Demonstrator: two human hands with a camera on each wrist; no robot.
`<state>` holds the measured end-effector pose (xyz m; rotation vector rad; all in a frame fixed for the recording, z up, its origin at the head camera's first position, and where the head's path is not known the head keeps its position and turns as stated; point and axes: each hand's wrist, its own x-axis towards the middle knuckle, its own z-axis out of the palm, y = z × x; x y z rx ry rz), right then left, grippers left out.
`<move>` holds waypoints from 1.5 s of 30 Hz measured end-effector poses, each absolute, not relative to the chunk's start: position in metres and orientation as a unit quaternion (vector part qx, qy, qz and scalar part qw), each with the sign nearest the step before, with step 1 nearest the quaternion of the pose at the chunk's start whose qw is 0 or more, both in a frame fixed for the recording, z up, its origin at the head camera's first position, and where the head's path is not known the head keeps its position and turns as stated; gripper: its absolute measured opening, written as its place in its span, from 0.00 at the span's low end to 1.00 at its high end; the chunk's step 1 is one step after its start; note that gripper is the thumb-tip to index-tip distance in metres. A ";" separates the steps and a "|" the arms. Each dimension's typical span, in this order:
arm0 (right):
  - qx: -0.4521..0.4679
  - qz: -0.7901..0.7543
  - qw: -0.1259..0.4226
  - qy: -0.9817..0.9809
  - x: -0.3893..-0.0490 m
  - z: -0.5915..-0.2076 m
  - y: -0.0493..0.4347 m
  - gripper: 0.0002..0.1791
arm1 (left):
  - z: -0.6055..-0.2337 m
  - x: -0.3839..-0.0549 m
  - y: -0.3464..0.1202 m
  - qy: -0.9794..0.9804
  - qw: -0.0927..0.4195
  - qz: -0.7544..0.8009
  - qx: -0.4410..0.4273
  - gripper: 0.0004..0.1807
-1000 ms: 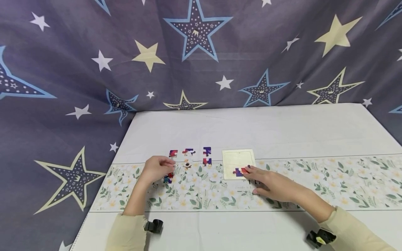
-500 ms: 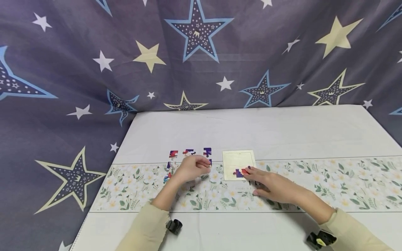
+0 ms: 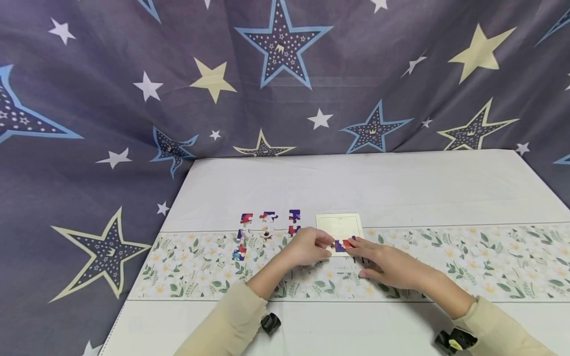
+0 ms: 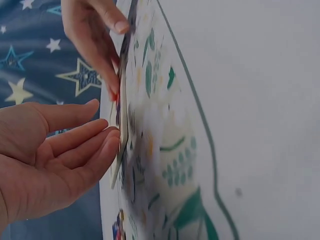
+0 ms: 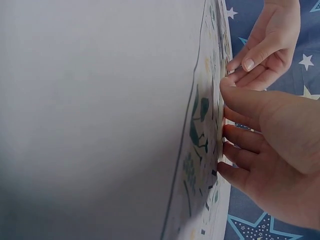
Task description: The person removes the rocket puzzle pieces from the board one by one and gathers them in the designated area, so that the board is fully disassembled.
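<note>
My left hand (image 3: 309, 245) is at the lower left corner of a cream square puzzle tray (image 3: 338, 223). In the left wrist view its thumb stands apart from the fingers (image 4: 92, 150), whose tips reach the tray's edge, and no piece shows between them. Extended fingers of my right hand (image 3: 387, 262) rest on the tray's lower right part. Purple and red jigsaw pieces (image 3: 340, 245) lie joined along the tray's bottom, partly covered by both hands.
Several loose jigsaw pieces lie left of the tray, among them a red-topped one (image 3: 247, 218), a purple one (image 3: 295, 215) and a blue-red one (image 3: 239, 253). A flowered band (image 3: 490, 262) crosses the white table cover; a star-patterned curtain (image 3: 285, 113) hangs behind.
My left hand has swept right, from above the leftmost loose pieces, past the middle ones, to the tray's left side. My right hand has stayed in place on the tray.
</note>
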<state>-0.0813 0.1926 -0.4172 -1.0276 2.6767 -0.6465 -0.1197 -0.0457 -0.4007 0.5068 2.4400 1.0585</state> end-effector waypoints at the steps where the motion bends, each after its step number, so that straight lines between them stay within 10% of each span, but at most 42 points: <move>1: -0.348 -0.219 0.101 0.906 -0.081 -0.417 0.193 0.30 | -0.400 -0.119 -0.044 0.881 0.216 0.376 0.187 0.15; 45: -0.363 -0.218 0.082 0.902 -0.081 -0.419 0.194 0.31 | -0.410 -0.135 -0.024 0.878 0.193 0.431 0.083 0.03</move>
